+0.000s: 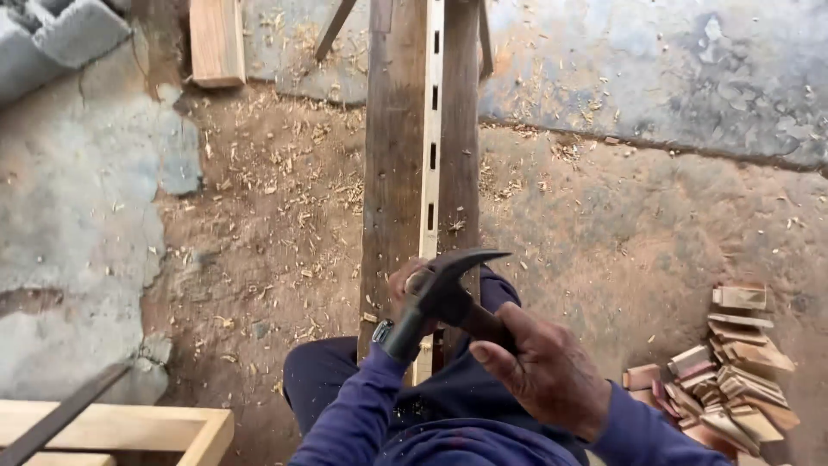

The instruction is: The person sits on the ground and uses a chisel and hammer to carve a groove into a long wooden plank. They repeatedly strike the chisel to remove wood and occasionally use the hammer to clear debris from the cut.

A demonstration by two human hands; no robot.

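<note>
Slotted wooden strip (430,129): one pale, narrow length with five dark mortise slots visible along its face, lying lengthwise on a dark bench plank (392,155) and running from the top of the view down to the person's lap. A second dark plank (460,129) flanks it on the right. Judged from its section, the strip is light and stiff along the grain but thin enough to split at the slots; it is best held flat against the plank, close to the point being worked. Ground: bare earth and concrete strewn with wood shavings (293,173). Lower left, one pale wooden frame (129,427); upper left, one short board (216,41) and grey concrete blocks (52,39). Lower right, a heap of small wooden offcuts (733,380), too many and too overlapped to count. Claw hammer (448,293): one, head raised over the strip, claw pointing right. Right hand (543,371): fingers wrapped firmly round the hammer handle. Left hand (405,289): at the strip beneath the hammer head, largely hidden; whether its fingers pinch anything cannot be told.
</note>
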